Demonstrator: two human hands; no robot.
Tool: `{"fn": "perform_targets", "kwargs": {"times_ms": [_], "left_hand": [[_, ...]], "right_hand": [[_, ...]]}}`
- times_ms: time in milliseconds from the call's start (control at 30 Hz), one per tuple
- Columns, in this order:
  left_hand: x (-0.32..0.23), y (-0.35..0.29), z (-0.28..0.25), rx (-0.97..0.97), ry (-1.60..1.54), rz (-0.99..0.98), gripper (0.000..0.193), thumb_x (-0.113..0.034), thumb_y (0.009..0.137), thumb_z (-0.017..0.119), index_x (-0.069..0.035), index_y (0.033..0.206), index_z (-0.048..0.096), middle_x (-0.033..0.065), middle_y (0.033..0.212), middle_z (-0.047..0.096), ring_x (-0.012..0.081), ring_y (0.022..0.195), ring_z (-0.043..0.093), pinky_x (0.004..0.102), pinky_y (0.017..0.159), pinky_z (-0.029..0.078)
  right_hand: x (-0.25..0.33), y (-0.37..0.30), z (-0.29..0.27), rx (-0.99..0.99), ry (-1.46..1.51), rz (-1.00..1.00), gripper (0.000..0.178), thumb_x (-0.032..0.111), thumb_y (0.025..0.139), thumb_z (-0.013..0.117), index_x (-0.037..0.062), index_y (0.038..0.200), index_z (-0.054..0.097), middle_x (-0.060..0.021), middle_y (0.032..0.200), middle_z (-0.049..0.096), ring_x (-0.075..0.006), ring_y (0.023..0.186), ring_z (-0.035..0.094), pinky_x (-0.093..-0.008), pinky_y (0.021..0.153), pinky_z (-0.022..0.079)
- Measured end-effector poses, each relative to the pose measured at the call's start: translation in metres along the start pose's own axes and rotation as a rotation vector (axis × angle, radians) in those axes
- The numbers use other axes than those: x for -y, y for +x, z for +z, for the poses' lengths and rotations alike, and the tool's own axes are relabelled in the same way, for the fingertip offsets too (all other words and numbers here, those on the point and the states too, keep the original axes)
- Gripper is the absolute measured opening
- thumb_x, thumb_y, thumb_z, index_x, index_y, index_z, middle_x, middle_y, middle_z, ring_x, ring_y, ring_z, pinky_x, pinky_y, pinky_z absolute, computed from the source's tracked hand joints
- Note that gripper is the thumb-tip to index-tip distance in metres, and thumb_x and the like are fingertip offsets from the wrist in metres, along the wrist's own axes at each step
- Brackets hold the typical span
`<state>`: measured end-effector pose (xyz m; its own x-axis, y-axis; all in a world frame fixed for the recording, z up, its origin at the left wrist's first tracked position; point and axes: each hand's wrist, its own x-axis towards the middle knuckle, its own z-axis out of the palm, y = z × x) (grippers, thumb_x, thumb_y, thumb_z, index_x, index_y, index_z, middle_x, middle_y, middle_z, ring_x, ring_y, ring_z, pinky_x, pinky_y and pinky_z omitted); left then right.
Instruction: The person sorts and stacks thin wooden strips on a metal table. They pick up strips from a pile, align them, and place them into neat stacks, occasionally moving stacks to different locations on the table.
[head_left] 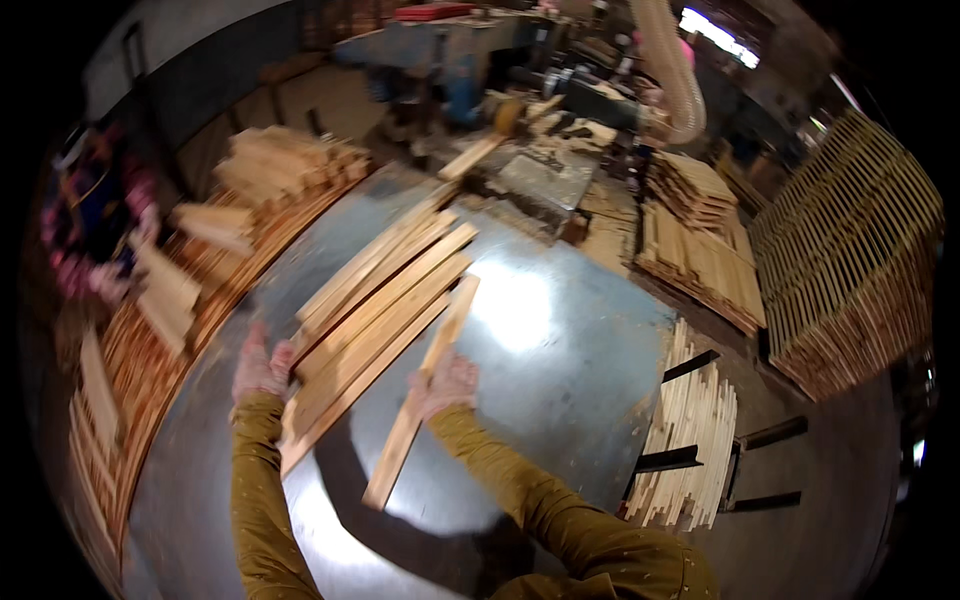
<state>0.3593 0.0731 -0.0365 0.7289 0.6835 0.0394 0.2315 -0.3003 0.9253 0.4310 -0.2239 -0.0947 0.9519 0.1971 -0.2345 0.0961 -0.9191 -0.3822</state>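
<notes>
Several pale wooden slats [385, 295] lie side by side on a shiny metal table [570, 330], slanting toward the far right. At their near left side is my left hand [264, 368], its fingers stretched out and the thumb side against the outer slats. My right hand [450, 387] grips a single wooden slat [400, 440] around its middle, a little apart from the right side of the group. That slat's near end points toward me. Blur hides the exact placing of the fingertips.
Past the table's far edge stands a woodworking machine [545, 180], with a ribbed hose [672, 70] above. Slat stacks [690, 430] sit on a black-armed rack at right, near a tall slatted pile [850, 260]. At left, a person [100, 215] handles boards beside piled wood [285, 165].
</notes>
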Motion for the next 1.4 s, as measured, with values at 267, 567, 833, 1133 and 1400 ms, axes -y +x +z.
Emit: {"fn": "perform_targets", "kwargs": {"times_ms": [267,567,833,1133,1400], "left_hand": [[0.019,0.086,0.134,0.189,0.970,0.050,0.084,-0.059,0.088,0.058,-0.002,0.146,0.036,0.0253,0.145,0.044,0.0396,0.136,0.040,0.0436,0.111,0.035],[0.038,-0.014,0.083,0.178,0.556,-0.263,0.067,-0.050,0.094,0.056,0.001,0.136,0.045,0.0246,0.120,0.062,0.0349,0.109,0.061,0.0424,0.094,0.049],[0.018,-0.281,0.037,-0.139,0.306,-0.625,0.083,-0.060,0.089,0.058,0.001,0.142,0.039,0.0255,0.118,0.064,0.0356,0.109,0.063,0.0408,0.094,0.049],[0.056,-0.503,-0.055,-0.453,0.011,-0.753,0.086,-0.060,0.086,0.065,0.006,0.136,0.043,0.0231,0.116,0.065,0.0304,0.095,0.067,0.0388,0.081,0.057],[0.086,-0.612,-0.115,-0.334,-0.533,-0.664,0.066,-0.042,0.094,0.064,-0.003,0.141,0.040,0.0167,0.109,0.066,0.0282,0.087,0.067,0.0415,0.070,0.060]], "right_hand": [[-0.008,0.069,-0.027,0.012,0.006,-0.139,0.094,0.062,0.094,0.032,-0.0034,0.154,0.002,-0.0279,0.160,0.004,-0.0420,0.149,0.005,-0.0451,0.122,0.002],[0.020,0.031,0.009,-0.260,0.472,-0.399,0.096,0.051,0.083,0.060,0.0003,0.152,0.017,-0.0282,0.154,0.019,-0.0475,0.141,0.021,-0.0487,0.119,0.018],[-0.024,-0.113,-0.030,0.260,0.398,-0.602,0.093,0.047,0.080,0.068,0.0064,0.151,0.024,-0.0257,0.153,0.024,-0.0457,0.142,0.023,-0.0458,0.120,0.019],[-0.010,-0.290,0.025,0.598,-0.015,-0.920,0.094,0.064,0.089,0.048,0.0115,0.157,0.009,-0.0244,0.161,0.005,-0.0453,0.147,0.008,-0.0464,0.122,0.009],[-0.023,-0.424,0.040,0.513,-0.032,-0.771,0.091,0.067,0.090,0.044,0.0165,0.157,0.010,-0.0276,0.159,0.004,-0.0488,0.145,0.013,-0.0502,0.120,0.013]]}}
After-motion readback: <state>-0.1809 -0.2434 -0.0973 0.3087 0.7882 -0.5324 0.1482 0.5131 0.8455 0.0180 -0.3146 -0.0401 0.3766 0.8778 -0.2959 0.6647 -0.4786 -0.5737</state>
